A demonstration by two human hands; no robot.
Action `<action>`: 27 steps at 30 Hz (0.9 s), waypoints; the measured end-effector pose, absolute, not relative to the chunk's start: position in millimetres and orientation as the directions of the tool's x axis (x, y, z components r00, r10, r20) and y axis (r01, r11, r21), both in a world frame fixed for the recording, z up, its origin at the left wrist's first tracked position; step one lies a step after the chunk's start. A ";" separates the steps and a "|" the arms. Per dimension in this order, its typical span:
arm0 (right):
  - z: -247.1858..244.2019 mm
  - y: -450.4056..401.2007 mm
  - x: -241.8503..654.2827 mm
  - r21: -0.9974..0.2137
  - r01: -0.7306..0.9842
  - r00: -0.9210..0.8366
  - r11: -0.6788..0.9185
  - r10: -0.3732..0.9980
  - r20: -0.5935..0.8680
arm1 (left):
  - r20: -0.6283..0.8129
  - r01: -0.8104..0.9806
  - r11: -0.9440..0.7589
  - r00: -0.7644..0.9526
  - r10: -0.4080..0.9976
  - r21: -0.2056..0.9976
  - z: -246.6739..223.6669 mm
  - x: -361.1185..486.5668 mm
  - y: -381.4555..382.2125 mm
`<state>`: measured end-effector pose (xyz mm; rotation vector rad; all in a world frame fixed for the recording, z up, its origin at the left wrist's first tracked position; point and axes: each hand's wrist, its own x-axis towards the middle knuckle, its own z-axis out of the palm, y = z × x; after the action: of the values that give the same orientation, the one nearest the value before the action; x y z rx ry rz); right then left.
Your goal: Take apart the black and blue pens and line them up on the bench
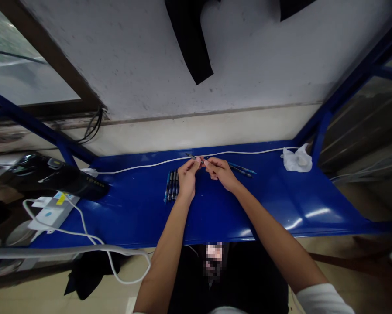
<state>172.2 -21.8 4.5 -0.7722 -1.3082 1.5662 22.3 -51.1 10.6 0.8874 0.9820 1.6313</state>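
Note:
My left hand [187, 178] is closed around a dark pen [190, 155], whose tip sticks out past the thumb toward the wall. Close beside it, my right hand [219, 171] pinches at the pen's other end, where the fingers hide most of the detail. Several pens [172, 185] lie side by side in a row just left of my left hand, dark ones with a bluish one at the outer edge. To the right of my right hand lie a few thin blue and dark pens or refills [243, 169], partly hidden behind it.
A white cable [143, 166] runs along the back of the blue table [274, 205]. Crumpled white plastic or tissue [297, 159] lies at the right. At the left are a black appliance [55, 174] and a white power strip [53, 211] with looping cords.

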 end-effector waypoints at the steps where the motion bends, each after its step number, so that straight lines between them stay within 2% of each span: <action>1: 6.2 -22.8 172.5 -0.959 -0.281 -0.384 -0.038 0.920 0.076 | 0.100 -0.371 -0.183 -0.232 0.968 0.910 10.8 22.7 -51.1; 5: 10.5 -25.7 171.5 -0.921 -0.369 -0.389 -0.121 0.921 0.035 | 0.140 -0.337 -0.213 -0.227 0.964 0.917 10.1 23.6 -51.2; 8: 12.8 -25.0 169.9 -0.867 -0.469 -0.306 -0.167 0.952 -0.018 | 0.151 -0.280 -0.218 -0.244 0.958 0.935 9.7 24.8 -52.1; 15: 15.6 -12.6 178.4 -0.727 -0.679 -0.097 -0.106 0.994 -0.054 | 0.116 -0.274 -0.188 -0.261 0.958 0.943 9.4 27.8 -52.6; 19: 13.8 -5.5 182.8 -0.635 -0.767 -0.007 -0.096 0.990 -0.142 | 0.111 -0.297 -0.211 -0.322 0.940 0.931 8.5 25.8 -50.5; 22: 14.5 -2.7 185.1 -0.555 -0.823 -0.031 -0.121 0.985 -0.168 | 0.111 -0.318 -0.233 -0.358 0.927 0.919 9.8 24.5 -49.6; 27: 17.3 -4.3 195.5 -0.426 -0.876 -0.196 -0.226 0.974 -0.113 | 0.071 -0.357 -0.221 -0.387 0.919 0.908 13.1 23.9 -50.2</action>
<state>195.5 -4.3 17.3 -0.4198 -0.3113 1.7598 23.9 -50.2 13.1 0.8017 1.0725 1.7584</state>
